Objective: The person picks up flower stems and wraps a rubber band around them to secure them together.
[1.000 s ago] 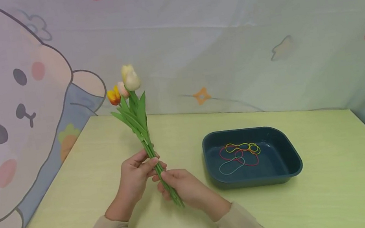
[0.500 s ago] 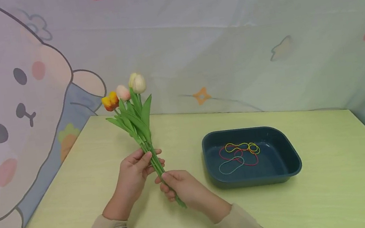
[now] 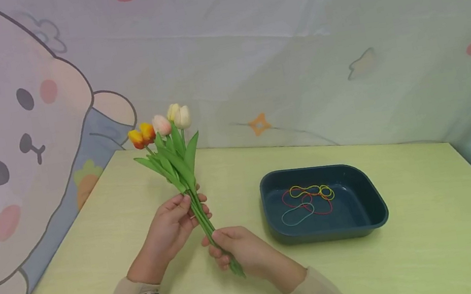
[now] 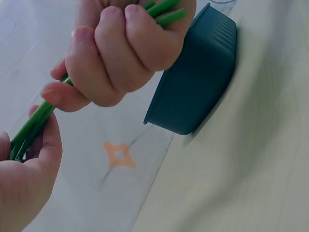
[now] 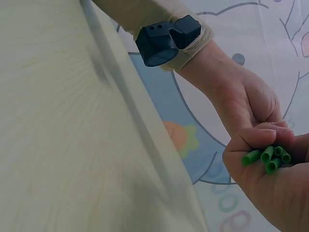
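Both hands hold a bunch of tulips point(image 3: 183, 160), tilted with its flower heads up and to the left. The heads are orange-yellow, pink and cream, above green leaves. My left hand point(image 3: 171, 226) grips the stems just below the leaves, thumb across the front. Lower down, my right hand point(image 3: 245, 251) wraps round the stems near their ends. In the left wrist view, the right hand point(image 4: 125, 53) has its fingers curled round the green stems point(image 4: 34, 125). Several hollow stem ends point(image 5: 273, 159) poke out of the right fist in the right wrist view.
A dark blue plastic basin point(image 3: 364, 198) stands on the pale yellow-green table point(image 3: 436, 218), right of the hands. Yellow, red and light blue rubber bands point(image 3: 299, 215) lie inside it. A printed cloth backdrop point(image 3: 295, 55) hangs behind the table.
The flower heads have come down and spread apart, showing more blooms. My left hand has shifted slightly left, and my right hand has slid a little lower along with the stem ends.
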Tool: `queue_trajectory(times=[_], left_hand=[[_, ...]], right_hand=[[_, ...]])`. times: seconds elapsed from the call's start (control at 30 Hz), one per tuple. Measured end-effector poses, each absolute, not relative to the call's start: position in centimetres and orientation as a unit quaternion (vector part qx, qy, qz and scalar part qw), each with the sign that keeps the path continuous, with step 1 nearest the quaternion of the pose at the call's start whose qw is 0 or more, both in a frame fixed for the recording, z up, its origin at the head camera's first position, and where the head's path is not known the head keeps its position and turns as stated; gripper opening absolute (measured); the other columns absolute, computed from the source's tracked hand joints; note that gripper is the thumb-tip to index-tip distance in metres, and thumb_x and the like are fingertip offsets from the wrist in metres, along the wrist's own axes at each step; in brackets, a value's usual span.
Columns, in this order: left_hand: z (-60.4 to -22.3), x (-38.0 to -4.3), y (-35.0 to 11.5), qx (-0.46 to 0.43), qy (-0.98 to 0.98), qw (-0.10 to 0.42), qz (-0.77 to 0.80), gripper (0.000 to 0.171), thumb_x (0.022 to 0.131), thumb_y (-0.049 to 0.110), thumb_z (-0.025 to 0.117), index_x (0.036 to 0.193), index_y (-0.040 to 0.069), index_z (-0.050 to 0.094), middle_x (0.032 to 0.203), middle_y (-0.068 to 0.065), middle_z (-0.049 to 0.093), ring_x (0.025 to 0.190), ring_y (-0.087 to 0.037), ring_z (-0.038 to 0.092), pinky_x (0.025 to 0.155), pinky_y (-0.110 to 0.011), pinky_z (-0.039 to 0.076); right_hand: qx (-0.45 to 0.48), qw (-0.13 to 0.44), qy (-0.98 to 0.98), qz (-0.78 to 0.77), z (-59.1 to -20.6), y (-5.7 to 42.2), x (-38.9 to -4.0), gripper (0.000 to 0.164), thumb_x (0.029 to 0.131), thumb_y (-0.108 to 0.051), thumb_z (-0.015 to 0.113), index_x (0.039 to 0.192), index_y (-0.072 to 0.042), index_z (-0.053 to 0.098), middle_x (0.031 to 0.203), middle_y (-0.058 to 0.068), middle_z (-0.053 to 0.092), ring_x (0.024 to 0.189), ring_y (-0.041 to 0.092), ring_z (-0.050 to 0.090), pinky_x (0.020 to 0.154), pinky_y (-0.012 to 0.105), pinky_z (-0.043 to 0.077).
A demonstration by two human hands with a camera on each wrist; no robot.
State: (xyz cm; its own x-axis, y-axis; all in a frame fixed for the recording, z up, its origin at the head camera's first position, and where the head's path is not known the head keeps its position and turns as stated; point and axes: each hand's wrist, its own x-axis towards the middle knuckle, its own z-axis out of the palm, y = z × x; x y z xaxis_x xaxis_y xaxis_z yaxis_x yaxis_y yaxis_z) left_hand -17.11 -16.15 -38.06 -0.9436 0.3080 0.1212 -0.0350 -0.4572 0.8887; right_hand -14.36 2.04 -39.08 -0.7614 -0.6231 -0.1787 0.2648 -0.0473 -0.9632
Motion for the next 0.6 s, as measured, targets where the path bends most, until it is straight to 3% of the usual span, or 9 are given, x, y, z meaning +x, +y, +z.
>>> queue_trajectory(times=[0.2,0.4,0.6], left_hand=[[-38.0,-17.0,-16.3,0.165,0.559,0.109,0.805,0.019,0.104,0.016,0.044,0.120,0.010,0.052,0.094,0.001,0.059,0.087,-0.010,0.065,0.085,-0.028,0.056],[-37.7,-16.9,-16.4,0.168,0.585,0.117,0.785,0.015,0.099,0.006,0.052,0.104,0.011,0.065,0.090,0.001,0.065,0.087,-0.014,0.071,0.078,-0.033,0.060],[-37.6,-16.8,-16.0,0.161,0.576,0.127,0.791,0.014,0.097,0.002,0.055,0.095,0.009,0.067,0.084,-0.002,0.066,0.082,-0.018,0.072,0.075,-0.035,0.060]], right_hand=[[-0.163,0.328,0.617,-0.697,-39.2,3.1,-14.2,0.037,0.105,-0.014,0.037,0.115,0.020,0.049,0.073,-0.002,0.047,0.062,0.007,0.041,0.059,0.019,0.041],[-0.171,0.334,0.635,-0.675,-39.4,4.2,-14.3,0.038,0.104,-0.015,0.039,0.117,0.018,0.052,0.073,-0.001,0.051,0.063,0.008,0.047,0.061,0.020,0.044],[-0.188,0.339,0.653,-0.651,-39.2,5.0,-14.0,0.039,0.105,-0.019,0.040,0.119,0.014,0.056,0.077,0.000,0.059,0.066,0.009,0.058,0.065,0.021,0.050]])
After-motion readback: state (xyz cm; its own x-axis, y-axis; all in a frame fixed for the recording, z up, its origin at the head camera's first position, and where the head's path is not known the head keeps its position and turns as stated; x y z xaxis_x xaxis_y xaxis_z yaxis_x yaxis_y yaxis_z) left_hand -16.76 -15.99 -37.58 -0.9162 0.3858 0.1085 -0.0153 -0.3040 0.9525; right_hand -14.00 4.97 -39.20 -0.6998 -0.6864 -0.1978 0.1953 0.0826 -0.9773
